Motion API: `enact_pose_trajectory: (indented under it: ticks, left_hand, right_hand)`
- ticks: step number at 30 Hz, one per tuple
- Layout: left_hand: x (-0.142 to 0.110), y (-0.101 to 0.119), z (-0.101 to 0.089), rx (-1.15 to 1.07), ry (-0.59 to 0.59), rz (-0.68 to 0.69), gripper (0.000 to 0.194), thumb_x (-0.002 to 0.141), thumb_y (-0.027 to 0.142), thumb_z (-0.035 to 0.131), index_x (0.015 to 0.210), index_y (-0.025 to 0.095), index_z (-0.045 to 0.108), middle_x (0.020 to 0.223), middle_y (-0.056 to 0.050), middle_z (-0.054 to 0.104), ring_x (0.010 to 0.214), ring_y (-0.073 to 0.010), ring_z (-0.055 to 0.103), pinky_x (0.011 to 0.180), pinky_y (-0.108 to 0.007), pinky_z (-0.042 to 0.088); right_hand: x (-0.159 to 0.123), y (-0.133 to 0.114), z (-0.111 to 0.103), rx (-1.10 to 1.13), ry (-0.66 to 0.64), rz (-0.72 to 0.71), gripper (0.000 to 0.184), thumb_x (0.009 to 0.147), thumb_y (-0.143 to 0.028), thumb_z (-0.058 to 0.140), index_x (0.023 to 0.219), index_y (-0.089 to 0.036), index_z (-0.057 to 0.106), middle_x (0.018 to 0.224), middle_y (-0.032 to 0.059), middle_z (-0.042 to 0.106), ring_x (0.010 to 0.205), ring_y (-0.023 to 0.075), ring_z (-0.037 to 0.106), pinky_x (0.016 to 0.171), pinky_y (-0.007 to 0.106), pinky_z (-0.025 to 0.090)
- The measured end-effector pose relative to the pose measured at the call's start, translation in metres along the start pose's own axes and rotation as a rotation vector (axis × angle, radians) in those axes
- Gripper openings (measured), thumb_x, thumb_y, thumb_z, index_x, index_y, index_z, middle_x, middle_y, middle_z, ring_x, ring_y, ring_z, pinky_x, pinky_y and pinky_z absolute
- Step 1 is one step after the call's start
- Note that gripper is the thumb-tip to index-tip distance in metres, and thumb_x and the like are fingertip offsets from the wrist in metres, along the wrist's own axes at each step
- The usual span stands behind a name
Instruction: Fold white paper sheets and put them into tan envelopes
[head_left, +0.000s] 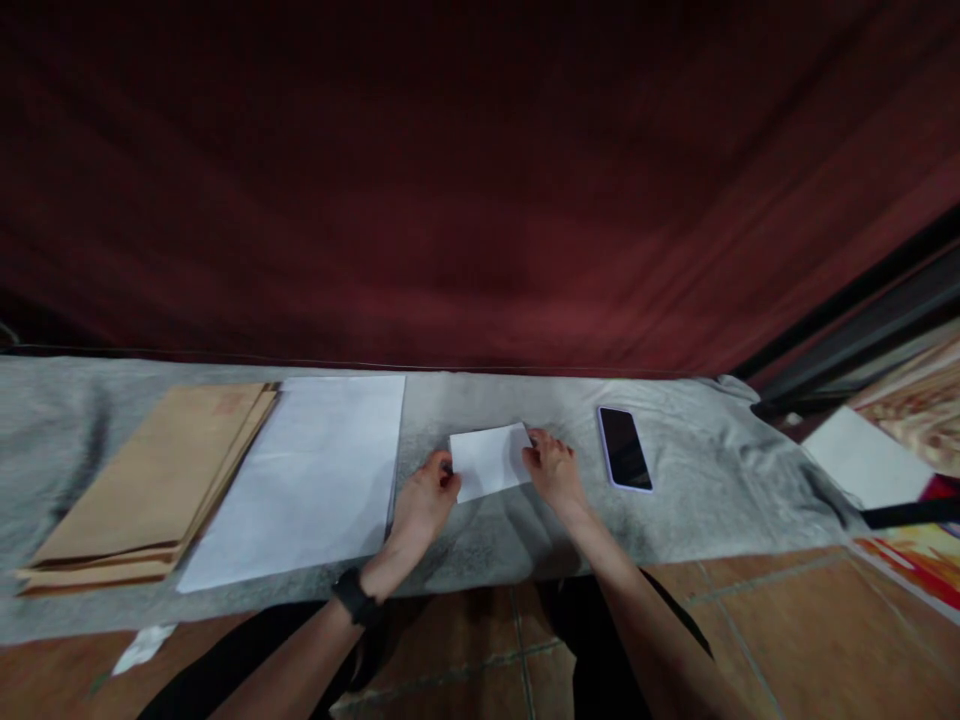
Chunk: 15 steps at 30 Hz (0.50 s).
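Note:
A small folded white paper (489, 460) lies on the grey cloth (675, 520) in front of me. My left hand (424, 500) pinches its left edge with curled fingers; a black band sits on that wrist. My right hand (551, 467) presses down on the paper's right edge, fingers bent over it. Both hands touch the paper, one at each end.
To the left lie a stack of white sheets (307, 475) and a pile of brown envelopes (154, 480). A dark phone (624, 447) rests face up to the right. A dark red curtain (480, 180) hangs behind. Brown tiled floor (787, 640) lies below, with more paper (862, 458) at far right.

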<state>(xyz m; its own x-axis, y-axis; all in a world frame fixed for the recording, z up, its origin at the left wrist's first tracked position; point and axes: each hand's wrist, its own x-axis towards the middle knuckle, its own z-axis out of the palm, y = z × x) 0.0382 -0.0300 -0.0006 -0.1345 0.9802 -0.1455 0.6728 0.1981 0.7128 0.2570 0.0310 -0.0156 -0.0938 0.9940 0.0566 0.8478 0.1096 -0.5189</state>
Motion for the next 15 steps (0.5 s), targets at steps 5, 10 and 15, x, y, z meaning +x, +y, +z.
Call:
enact_pose_trajectory:
  ticks: [5, 10, 15]
  left_hand:
    - [-0.002, 0.007, 0.002, 0.199, 0.048, -0.038, 0.044, 0.09, 0.02, 0.05, 0.134, 0.016, 0.047, 0.092, -0.008, 0.076, 0.079, -0.0222, 0.072, 0.063, -0.029, 0.045]
    - [-0.005, 0.003, 0.007, 0.418, 0.087, 0.029, 0.044, 0.09, 0.02, 0.05, 0.133, 0.019, 0.05, 0.082, -0.006, 0.074, 0.074, -0.0238, 0.072, 0.066, -0.032, 0.05]
    - [-0.005, -0.003, 0.021, 0.467, 0.215, 0.419, 0.036, 0.089, 0.013, 0.044, 0.119, 0.022, 0.062, 0.115, -0.01, 0.071, 0.107, -0.0266, 0.067, 0.096, -0.045, 0.051]
  right_hand:
    - [-0.004, -0.005, 0.001, -0.24, -0.004, -0.035, 0.031, 0.098, -0.022, 0.047, 0.126, -0.021, 0.06, 0.113, 0.011, 0.072, 0.109, 0.0285, 0.061, 0.098, 0.041, 0.037]
    - [-0.007, -0.007, 0.001, -0.307, 0.024, -0.062, 0.031, 0.098, -0.023, 0.048, 0.126, -0.02, 0.059, 0.115, 0.012, 0.07, 0.11, 0.0281, 0.06, 0.095, 0.039, 0.036]
    - [-0.009, -0.01, -0.001, -0.318, 0.037, -0.056, 0.031, 0.098, -0.024, 0.049, 0.126, -0.02, 0.061, 0.114, 0.013, 0.07, 0.109, 0.0297, 0.059, 0.097, 0.042, 0.038]
